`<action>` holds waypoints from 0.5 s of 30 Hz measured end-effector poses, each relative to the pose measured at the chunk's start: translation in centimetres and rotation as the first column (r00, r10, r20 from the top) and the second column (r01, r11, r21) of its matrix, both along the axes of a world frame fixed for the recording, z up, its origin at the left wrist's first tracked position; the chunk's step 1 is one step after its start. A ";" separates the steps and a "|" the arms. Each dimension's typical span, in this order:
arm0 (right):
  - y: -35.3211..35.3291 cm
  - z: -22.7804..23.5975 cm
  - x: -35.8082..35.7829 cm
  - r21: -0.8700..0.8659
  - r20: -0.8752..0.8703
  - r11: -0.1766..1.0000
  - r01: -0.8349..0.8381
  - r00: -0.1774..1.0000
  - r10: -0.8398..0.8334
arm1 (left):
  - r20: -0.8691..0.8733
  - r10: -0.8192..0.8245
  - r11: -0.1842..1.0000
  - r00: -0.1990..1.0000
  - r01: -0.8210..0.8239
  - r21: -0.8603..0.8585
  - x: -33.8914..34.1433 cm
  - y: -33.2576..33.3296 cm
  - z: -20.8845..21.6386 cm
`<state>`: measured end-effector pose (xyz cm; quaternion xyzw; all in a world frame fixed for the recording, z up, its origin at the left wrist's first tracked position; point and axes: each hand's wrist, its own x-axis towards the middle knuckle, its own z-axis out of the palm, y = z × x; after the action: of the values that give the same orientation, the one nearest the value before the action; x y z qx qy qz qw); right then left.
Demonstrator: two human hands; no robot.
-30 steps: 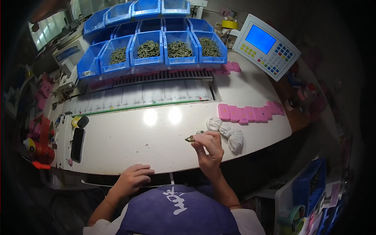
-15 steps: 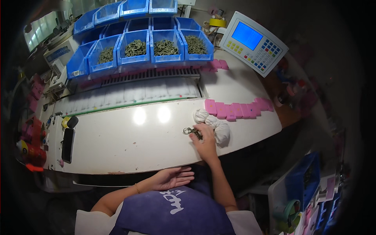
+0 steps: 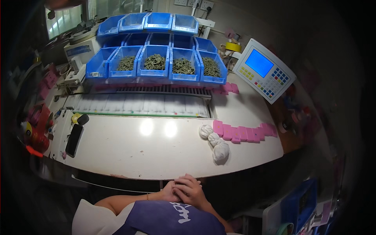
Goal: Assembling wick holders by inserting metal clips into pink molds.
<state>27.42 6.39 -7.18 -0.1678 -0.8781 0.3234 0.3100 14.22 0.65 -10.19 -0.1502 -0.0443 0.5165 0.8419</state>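
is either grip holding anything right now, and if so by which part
It cannot be told: the right grip is folded over the left grip, hiding anything that might be between them.

From where I stand this is a small workshop, with somebody in a purple apron at a long white workbench. At the worker's twelve o'clock, blue bins rise in tiers, several heaped with small metal-looking pieces, above a slatted strip. At one o'clock a control box shows a blue screen and coloured keys, and at three o'clock sits another blue bin.
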 end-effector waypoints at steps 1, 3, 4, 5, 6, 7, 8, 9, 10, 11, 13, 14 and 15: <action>-0.5 0.1 0.0 -0.024 -0.037 0.999 -0.028 0.999 0.028 | -0.326 -0.086 0.987 0.941 0.034 -0.160 -0.4 0.1 1.1; -0.8 0.7 0.1 -0.022 -0.042 0.998 -0.054 0.998 0.053 | -0.357 -0.097 0.993 0.929 0.063 -0.104 -1.1 -0.3 0.3; -0.9 1.2 0.0 -0.021 -0.046 0.997 -0.073 0.996 0.072 | -0.387 -0.113 0.994 0.915 0.102 -0.050 -1.4 -0.5 -0.1; -0.8 1.8 -0.3 -0.007 -0.081 0.996 -0.087 0.993 0.087 | -0.239 -0.099 0.995 0.966 0.095 -0.028 -1.7 -0.8 -0.2; -0.7 2.8 -0.5 -0.002 -0.085 0.996 -0.092 0.992 0.092 | -0.243 -0.093 0.996 0.965 0.090 -0.024 -1.8 -1.2 -0.6; -0.5 3.9 -0.7 -0.005 -0.152 0.997 -0.076 0.986 0.074 | 0.013 -0.063 0.996 0.998 0.063 0.061 -2.0 -1.7 -1.3; -0.1 4.7 -0.8 -0.011 -0.218 0.999 -0.051 0.975 0.047 | 0.271 -0.060 0.990 0.961 0.023 0.137 -2.3 -1.6 -0.1; 0.8 5.1 -0.8 -0.003 -0.253 1.000 -0.017 0.967 0.016 | 0.106 -0.062 0.980 0.993 0.080 -0.182 -3.3 -2.1 1.6; 1.8 5.3 -0.9 0.002 -0.261 1.000 -0.020 0.965 0.019 | -0.062 -0.126 0.939 0.990 0.099 -0.329 -4.6 -2.0 2.7; 3.0 5.1 -1.0 -0.006 -0.287 0.995 0.098 0.953 -0.096 | -0.109 -0.100 0.944 0.989 0.060 -0.323 -5.8 -1.8 3.6; 4.8 4.5 -1.1 -0.017 -0.325 0.977 0.211 0.923 -0.205 | -0.243 -0.035 0.945 0.969 -0.047 -0.325 -8.5 -0.9 5.0; 5.6 4.2 -1.1 -0.069 -0.286 0.941 0.331 0.897 -0.337 | -0.278 0.039 0.950 0.960 -0.122 -0.289 -9.9 -0.1 5.1; 6.3 3.8 -1.3 -0.118 -0.239 0.887 0.446 0.854 -0.462 | -0.319 0.097 0.958 0.943 -0.175 -0.226 -11.6 1.2 5.6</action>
<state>26.12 12.68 -3.34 -0.3352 -0.7554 0.2858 0.4851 2.64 1.85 -4.56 -0.1706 0.1415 0.5922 0.7747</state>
